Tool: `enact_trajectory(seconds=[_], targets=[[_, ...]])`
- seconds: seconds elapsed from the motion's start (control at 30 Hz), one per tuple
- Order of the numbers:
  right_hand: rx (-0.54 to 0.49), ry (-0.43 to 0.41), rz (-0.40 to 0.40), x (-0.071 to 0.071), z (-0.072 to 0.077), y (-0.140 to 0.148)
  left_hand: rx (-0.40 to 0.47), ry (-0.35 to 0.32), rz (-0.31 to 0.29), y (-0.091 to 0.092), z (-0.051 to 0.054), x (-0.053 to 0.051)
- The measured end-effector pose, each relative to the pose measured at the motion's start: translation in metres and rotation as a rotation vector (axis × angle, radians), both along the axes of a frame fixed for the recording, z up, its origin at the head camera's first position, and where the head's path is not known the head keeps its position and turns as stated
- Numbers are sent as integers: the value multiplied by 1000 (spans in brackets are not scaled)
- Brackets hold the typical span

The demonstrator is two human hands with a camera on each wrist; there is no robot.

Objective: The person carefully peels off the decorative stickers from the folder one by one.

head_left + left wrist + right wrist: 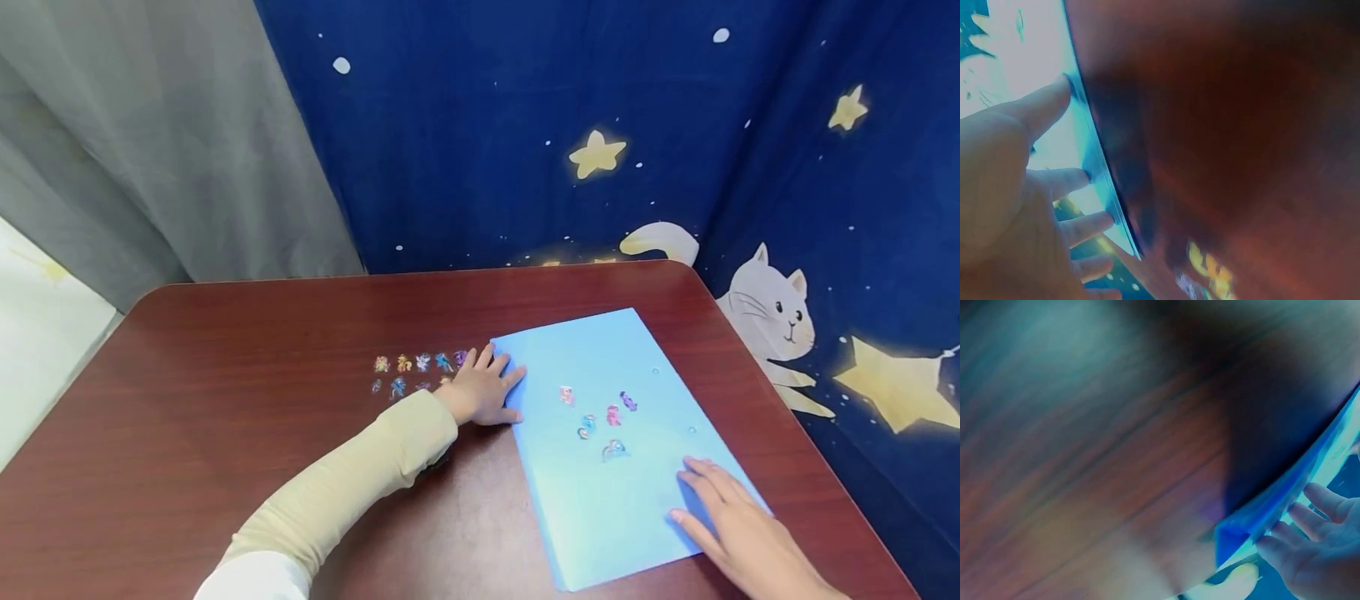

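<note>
A light-blue folder [577,517] lies slanted on the table, with several small cartoon pony stickers [613,415] scattered over its middle. My left hand [483,390] has its fingers spread, and the fingertips touch the folder's left edge near the upper corner. On the folder's lower right part, my right hand [738,529] rests with its fingers extended. Two rows of small colourful pony stickers [404,363] are on the table left of the folder; my left hand and sleeve partly cover them. In the left wrist view, the thumb and fingers reach to the folder's edge [1100,147].
The dark red-brown table [225,417] has rounded far corners. Behind it hang a grey curtain [187,125] and a blue curtain [487,125] printed with stars and a white cat. Something dark shows partly under my left forearm.
</note>
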State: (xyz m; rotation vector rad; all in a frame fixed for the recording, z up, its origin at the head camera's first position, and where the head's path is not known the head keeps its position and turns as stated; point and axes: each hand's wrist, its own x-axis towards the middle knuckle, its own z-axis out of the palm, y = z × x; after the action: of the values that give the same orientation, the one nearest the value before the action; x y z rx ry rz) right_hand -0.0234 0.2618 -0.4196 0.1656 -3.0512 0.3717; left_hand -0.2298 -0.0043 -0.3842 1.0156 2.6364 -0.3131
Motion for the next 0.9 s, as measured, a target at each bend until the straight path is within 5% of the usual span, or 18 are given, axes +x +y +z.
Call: enact_trajectory(seconds=[0.33, 0.53, 0.73, 0.9], targets=[[-39, 70, -28, -21, -5, 36, 66, -15, -138, -25, 5, 51], [-65, 15, -65, -47, 3, 47, 73, 34, -266, -34, 7, 81], [-33, -132, -140, -78, 14, 38, 12, 76, -355, -34, 5, 118], [-67, -144, -50, -107, 15, 26, -84, 114, -404, -27, -1, 146]])
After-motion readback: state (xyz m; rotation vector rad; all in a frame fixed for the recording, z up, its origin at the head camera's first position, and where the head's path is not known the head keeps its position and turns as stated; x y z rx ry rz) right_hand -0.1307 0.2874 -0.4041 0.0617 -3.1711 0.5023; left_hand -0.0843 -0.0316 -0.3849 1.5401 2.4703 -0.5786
